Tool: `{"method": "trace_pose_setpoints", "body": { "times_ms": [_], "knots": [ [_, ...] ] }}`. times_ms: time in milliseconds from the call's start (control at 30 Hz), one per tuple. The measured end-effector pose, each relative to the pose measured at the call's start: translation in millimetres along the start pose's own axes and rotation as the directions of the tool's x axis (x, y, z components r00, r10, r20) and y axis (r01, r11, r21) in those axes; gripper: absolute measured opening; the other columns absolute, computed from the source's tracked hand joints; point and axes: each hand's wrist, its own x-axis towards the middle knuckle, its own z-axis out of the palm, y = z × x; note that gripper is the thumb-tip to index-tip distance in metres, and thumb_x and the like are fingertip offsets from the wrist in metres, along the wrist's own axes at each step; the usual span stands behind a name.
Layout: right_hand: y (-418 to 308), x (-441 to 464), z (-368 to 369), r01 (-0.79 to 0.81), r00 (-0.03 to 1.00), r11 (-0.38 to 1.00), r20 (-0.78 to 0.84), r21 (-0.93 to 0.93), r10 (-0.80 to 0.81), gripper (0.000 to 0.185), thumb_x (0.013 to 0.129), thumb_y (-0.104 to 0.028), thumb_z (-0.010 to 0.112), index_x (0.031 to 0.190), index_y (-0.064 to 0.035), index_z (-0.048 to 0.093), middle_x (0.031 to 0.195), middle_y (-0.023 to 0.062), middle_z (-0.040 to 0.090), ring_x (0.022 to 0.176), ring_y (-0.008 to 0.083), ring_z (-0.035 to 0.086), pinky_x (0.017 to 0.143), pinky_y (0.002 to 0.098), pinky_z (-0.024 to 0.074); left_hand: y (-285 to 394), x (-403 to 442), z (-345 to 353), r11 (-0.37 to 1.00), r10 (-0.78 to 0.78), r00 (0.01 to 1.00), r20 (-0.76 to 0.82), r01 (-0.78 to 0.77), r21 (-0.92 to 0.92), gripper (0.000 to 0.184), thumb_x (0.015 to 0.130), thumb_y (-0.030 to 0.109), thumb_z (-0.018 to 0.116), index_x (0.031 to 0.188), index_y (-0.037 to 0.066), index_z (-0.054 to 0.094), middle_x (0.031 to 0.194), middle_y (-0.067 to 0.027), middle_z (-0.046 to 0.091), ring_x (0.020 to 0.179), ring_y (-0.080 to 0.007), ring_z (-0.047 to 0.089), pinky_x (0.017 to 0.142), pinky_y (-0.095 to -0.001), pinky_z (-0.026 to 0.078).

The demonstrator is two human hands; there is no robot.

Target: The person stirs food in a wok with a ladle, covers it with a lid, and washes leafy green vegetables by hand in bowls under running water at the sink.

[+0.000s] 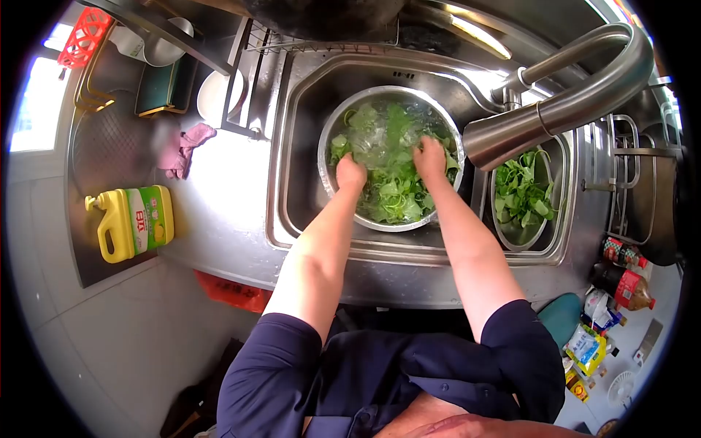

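A round metal basin (pixel 447 197) stands in the large sink bowl, filled with water and leafy greens (pixel 398 191). Inside its left rim, my left hand (pixel 351 174) reaches into the greens, its fingers curled and partly hidden by leaves. My right hand (pixel 431 158) is at the right side of the basin, fingers bent around leaves at the water surface. Between the two hands the water looks stirred and bubbly. More greens lie in a metal strainer (pixel 520 237) in the smaller sink bowl to the right.
A large faucet (pixel 540 124) arches over the sink's right side. On the left counter are a yellow detergent jug (pixel 135 223), a pink cloth (pixel 191 146) and a white bowl (pixel 217 96). A wok (pixel 321 16) sits beyond the sink. Bottles (pixel 624 285) and packets stand at lower right.
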Motion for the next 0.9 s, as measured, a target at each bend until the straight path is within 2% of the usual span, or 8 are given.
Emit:
{"method": "trace_pose_setpoints", "body": {
  "times_ms": [100, 400, 500, 567, 700, 800, 867, 900],
  "knots": [
    [-12, -2, 28, 0.153, 0.956, 0.953, 0.282, -0.261, -0.077, 0.028, 0.070, -0.004, 0.057, 0.097, -0.0057, 0.062, 0.101, 0.0217, 0.060, 0.095, 0.0387, 0.057, 0.085, 0.0438, 0.0447, 2, 12, 31, 0.936, 0.029, 0.982, 0.189, 0.040, -0.350, 0.044, 0.072, 0.001, 0.061, 0.116, 0.001, 0.054, 0.106, -0.0157, 0.063, 0.095, -0.0299, 0.061, 0.082, -0.0384, 0.048],
    [-43, 11, -90, 0.270, 0.909, 0.725, 0.081, 0.633, -0.409, 0.021, 0.074, 0.003, 0.066, 0.091, -0.0053, 0.058, 0.090, 0.0008, 0.056, 0.086, 0.0094, 0.053, 0.075, 0.0220, 0.0425, 70, -7, -81, 0.578, 0.357, 0.776, 0.520, 0.254, -0.776, 0.044, 0.072, -0.011, 0.053, 0.114, 0.000, 0.053, 0.109, -0.0094, 0.061, 0.092, -0.0221, 0.062, 0.082, -0.0334, 0.050],
    [-19, 12, -37, -0.010, 0.990, 0.798, -0.104, 0.602, 0.091, 0.025, 0.070, -0.003, 0.070, 0.092, -0.0053, 0.058, 0.089, 0.0037, 0.057, 0.088, 0.0178, 0.056, 0.080, 0.0280, 0.0445, 55, 6, -53, 0.897, 0.249, 0.966, 0.077, -0.200, -0.394, 0.039, 0.071, -0.008, 0.056, 0.109, 0.000, 0.056, 0.109, -0.0133, 0.061, 0.095, -0.0246, 0.061, 0.082, -0.0333, 0.049],
    [-6, -3, 13, 0.367, 0.930, 0.918, -0.088, 0.147, -0.358, 0.032, 0.068, -0.011, 0.071, 0.098, -0.0071, 0.061, 0.096, 0.0105, 0.061, 0.091, 0.0277, 0.059, 0.084, 0.0343, 0.0457, 24, 12, -7, 0.886, 0.458, 0.882, -0.116, -0.463, -0.029, 0.035, 0.072, 0.009, 0.060, 0.106, 0.008, 0.059, 0.101, -0.0187, 0.062, 0.098, -0.0372, 0.058, 0.083, -0.0419, 0.047],
    [1, -4, 14, 0.157, 0.931, 0.983, 0.347, -0.093, -0.116, 0.029, 0.080, -0.018, 0.055, 0.105, -0.0089, 0.063, 0.099, 0.0201, 0.062, 0.091, 0.0365, 0.059, 0.085, 0.0424, 0.0461, 29, -10, -9, 0.894, 0.299, 0.933, 0.198, -0.346, 0.283, 0.026, 0.075, 0.012, 0.055, 0.100, 0.011, 0.061, 0.106, -0.0164, 0.061, 0.099, -0.0346, 0.057, 0.083, -0.0438, 0.046],
    [19, 13, 25, -0.164, 0.985, 0.985, -0.040, 0.059, 0.166, 0.026, 0.085, -0.014, 0.050, 0.109, -0.0073, 0.059, 0.096, 0.0185, 0.064, 0.088, 0.0343, 0.061, 0.082, 0.0402, 0.0466, 19, -6, -7, 0.939, 0.264, 0.964, 0.004, -0.258, 0.227, 0.030, 0.076, 0.012, 0.053, 0.105, 0.013, 0.061, 0.106, -0.0154, 0.061, 0.099, -0.0345, 0.057, 0.083, -0.0430, 0.046],
    [60, 15, 93, 0.218, 0.951, 0.975, -0.236, 0.045, -0.201, 0.022, 0.087, -0.015, 0.051, 0.106, -0.0082, 0.059, 0.092, 0.0140, 0.065, 0.082, 0.0318, 0.060, 0.076, 0.0395, 0.0472, 19, -1, 6, 0.963, 0.234, 0.971, -0.043, -0.226, 0.146, 0.033, 0.077, 0.011, 0.052, 0.108, 0.012, 0.060, 0.103, -0.0163, 0.062, 0.098, -0.0336, 0.058, 0.084, -0.0407, 0.047],
    [65, 26, 107, -0.132, 0.981, 0.626, 0.190, 0.768, -0.026, 0.018, 0.087, -0.015, 0.053, 0.102, -0.0086, 0.059, 0.088, 0.0082, 0.063, 0.075, 0.0266, 0.059, 0.068, 0.0367, 0.0469, 15, 7, 26, 0.973, 0.203, 0.979, 0.012, -0.203, 0.109, 0.033, 0.077, 0.009, 0.053, 0.109, 0.010, 0.060, 0.102, -0.0175, 0.062, 0.098, -0.0326, 0.059, 0.084, -0.0389, 0.047]
  ]
}}
